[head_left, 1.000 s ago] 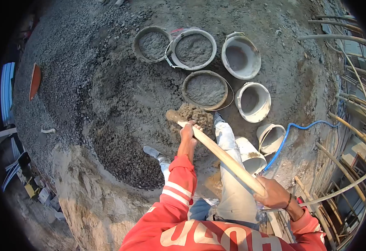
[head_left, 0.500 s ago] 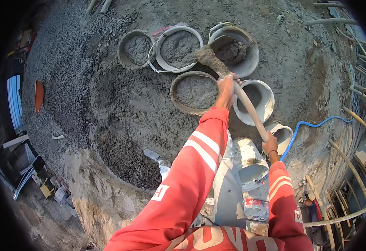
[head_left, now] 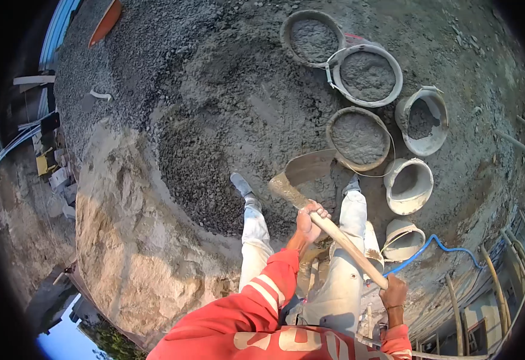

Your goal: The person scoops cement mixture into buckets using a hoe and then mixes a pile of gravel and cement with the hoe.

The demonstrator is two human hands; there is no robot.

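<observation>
Both my hands are closed round the wooden handle of a hoe (head_left: 349, 246). My left hand (head_left: 310, 222) grips it close to the head, and my right hand (head_left: 394, 292) holds its far end. The broad, mortar-smeared blade (head_left: 311, 166) hangs over wet grey mortar (head_left: 268, 114) on the ground, near my feet. Just beyond the blade is a bucket full of mortar (head_left: 359, 138). Two more filled buckets, one white-rimmed (head_left: 368, 75) and one darker (head_left: 313, 38), stand farther off. A partly filled bucket (head_left: 422, 121) is at the right.
Two buckets, one tilted (head_left: 410, 186) and one smaller (head_left: 404, 241), lie to the right, with a blue hose (head_left: 436, 243) beside them. A sand heap (head_left: 136, 240) rises at left; gravel (head_left: 136, 66) spreads beyond it. An orange pan (head_left: 105, 24) lies far left. Bamboo poles (head_left: 496, 288) line the right.
The hoe's blade has come away from the far bucket, back toward me and left over the mortar. Both hands drew closer to my body. My view has turned left and down.
</observation>
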